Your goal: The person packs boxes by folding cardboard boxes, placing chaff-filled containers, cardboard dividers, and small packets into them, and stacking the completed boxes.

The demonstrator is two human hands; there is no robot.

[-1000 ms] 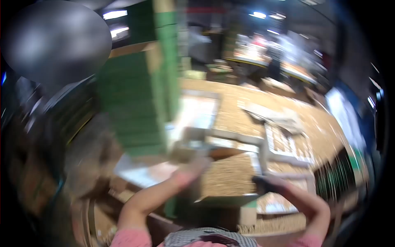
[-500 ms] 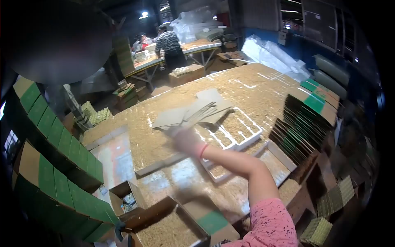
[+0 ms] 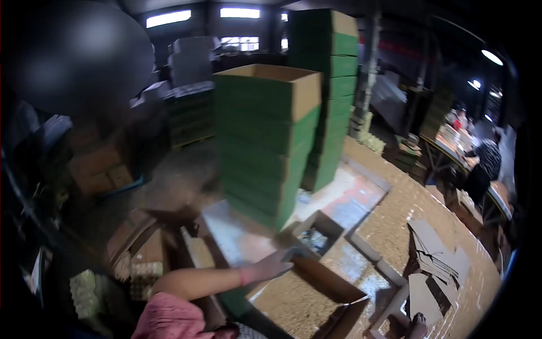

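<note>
1. The open box is at the near edge of the table, with the grainy filling inside it. How its bottom is supported, I cannot tell.

2. The grey cardboard sheet lies farther right, also toward the near edge, just beside the other loose sheets.

3. What could go wrong, in my judgement: if the left hand presses hard on the side of the open box, the box could tilt and some filling could spill over the rim.

4. If the box were pushed toward the left edge, it could knock the small box, which is just beside it, or the tall stack of green cartons standing there. The stack is high, so a knock at its foot could make it lean.

5. If the sheet were pulled by one corner only, it could bend, or drag its neighbours, because they overlap.

6. About the grip: the left hand reaches over the box's left corner, its fingers rather straight and near the rim. Whether they pinch the cardboard, I cannot tell.

7. The right hand is at the lower end of the sheet and seems to touch it. It is dark and partly cut off, so I cannot tell how far its fingers are open.
</note>
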